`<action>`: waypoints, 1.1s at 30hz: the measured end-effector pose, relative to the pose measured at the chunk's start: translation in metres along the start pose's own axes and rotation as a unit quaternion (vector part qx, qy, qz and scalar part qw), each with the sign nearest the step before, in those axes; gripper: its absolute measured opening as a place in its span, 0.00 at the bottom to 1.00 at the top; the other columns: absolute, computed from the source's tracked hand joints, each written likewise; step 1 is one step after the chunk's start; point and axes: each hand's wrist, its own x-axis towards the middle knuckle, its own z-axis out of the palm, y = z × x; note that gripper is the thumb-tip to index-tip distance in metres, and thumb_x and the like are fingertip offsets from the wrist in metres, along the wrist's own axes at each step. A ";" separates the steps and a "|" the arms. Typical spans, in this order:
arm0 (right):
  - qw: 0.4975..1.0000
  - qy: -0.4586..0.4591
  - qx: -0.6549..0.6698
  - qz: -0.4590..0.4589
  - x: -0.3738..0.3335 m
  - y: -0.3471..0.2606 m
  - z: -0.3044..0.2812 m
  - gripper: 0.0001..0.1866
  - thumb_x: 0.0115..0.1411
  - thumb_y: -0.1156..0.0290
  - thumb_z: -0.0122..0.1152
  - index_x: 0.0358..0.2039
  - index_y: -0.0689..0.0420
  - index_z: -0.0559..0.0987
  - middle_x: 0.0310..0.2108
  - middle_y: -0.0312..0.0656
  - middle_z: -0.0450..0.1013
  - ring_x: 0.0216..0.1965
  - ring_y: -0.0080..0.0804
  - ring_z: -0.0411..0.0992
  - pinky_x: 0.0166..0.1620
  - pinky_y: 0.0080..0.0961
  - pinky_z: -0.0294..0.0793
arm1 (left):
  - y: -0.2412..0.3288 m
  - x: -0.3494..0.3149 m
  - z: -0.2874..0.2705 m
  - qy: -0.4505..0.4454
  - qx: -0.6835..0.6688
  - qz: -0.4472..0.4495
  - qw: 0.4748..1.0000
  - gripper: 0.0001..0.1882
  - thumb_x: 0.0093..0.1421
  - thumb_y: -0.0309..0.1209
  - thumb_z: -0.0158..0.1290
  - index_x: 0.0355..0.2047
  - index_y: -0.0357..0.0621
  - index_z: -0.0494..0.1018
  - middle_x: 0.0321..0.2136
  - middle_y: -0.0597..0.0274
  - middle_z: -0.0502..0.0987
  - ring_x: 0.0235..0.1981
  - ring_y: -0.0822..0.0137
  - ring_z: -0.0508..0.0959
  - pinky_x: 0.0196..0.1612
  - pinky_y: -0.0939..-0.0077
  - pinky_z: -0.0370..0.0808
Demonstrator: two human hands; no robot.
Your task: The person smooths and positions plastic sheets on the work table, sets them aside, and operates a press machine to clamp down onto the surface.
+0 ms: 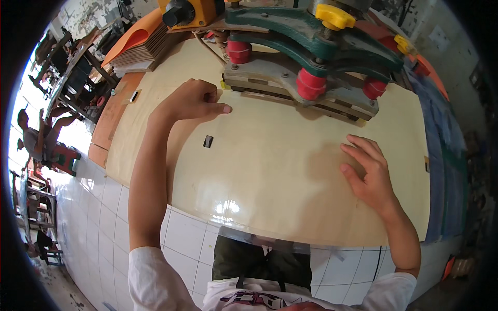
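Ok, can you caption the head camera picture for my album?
A left hand beside a green machine, a right hand over a pale tabletop, and a small dark piece.

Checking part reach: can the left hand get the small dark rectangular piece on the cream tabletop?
Likely yes: the left hand is close by, and no object shows between it and the small dark rectangular piece.

Cream tabletop (270, 197), glossy | small dark rectangular piece (208, 141), left of centre
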 end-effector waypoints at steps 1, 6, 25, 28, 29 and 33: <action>1.000 0.000 -0.001 -0.001 0.000 0.000 0.000 0.18 0.53 0.71 0.67 0.45 0.63 0.81 0.52 0.50 0.73 0.53 0.49 0.70 0.56 0.39 0.69 | 0.000 0.000 0.000 -0.001 0.006 -0.005 1.000 0.26 0.52 0.48 0.67 0.16 0.41 0.67 0.13 0.68 0.65 0.17 0.73 0.63 0.22 0.72 0.60; 1.000 0.009 -0.003 -0.012 -0.001 0.001 0.000 0.18 0.53 0.71 0.67 0.45 0.62 0.80 0.52 0.50 0.73 0.53 0.49 0.70 0.56 0.39 0.70 | 0.001 -0.001 0.000 0.002 -0.002 -0.007 1.000 0.26 0.51 0.49 0.67 0.16 0.40 0.69 0.13 0.66 0.68 0.17 0.71 0.65 0.23 0.71 0.63; 1.000 0.020 -0.001 -0.016 -0.006 0.007 -0.002 0.18 0.55 0.69 0.65 0.45 0.61 0.81 0.51 0.51 0.74 0.53 0.49 0.70 0.57 0.38 0.69 | 0.156 -0.123 -0.046 -0.005 -0.251 0.385 0.888 0.30 0.54 0.59 0.61 0.25 0.38 0.74 0.22 0.60 0.75 0.23 0.66 0.76 0.26 0.75 0.70; 1.000 0.016 -0.002 -0.018 -0.010 0.016 0.002 0.18 0.55 0.69 0.64 0.46 0.61 0.81 0.52 0.51 0.74 0.53 0.49 0.70 0.57 0.37 0.69 | 0.216 -0.142 -0.011 -0.008 -0.385 0.469 0.795 0.31 0.55 0.60 0.59 0.23 0.39 0.76 0.19 0.58 0.75 0.19 0.65 0.76 0.19 0.74 0.67; 0.999 0.023 0.003 -0.028 -0.009 0.013 0.003 0.18 0.56 0.69 0.64 0.46 0.61 0.81 0.52 0.51 0.74 0.53 0.48 0.70 0.57 0.37 0.70 | 0.228 -0.153 -0.006 -0.007 -0.391 0.477 0.787 0.30 0.55 0.58 0.59 0.24 0.39 0.76 0.19 0.58 0.75 0.19 0.64 0.76 0.20 0.74 0.68; 1.000 0.017 0.009 -0.017 -0.008 0.014 0.005 0.18 0.56 0.69 0.65 0.47 0.61 0.81 0.52 0.51 0.74 0.53 0.47 0.70 0.55 0.35 0.72 | 0.247 -0.155 0.013 -0.013 -0.386 0.501 0.775 0.26 0.57 0.53 0.58 0.25 0.38 0.76 0.20 0.57 0.76 0.20 0.63 0.77 0.21 0.73 0.69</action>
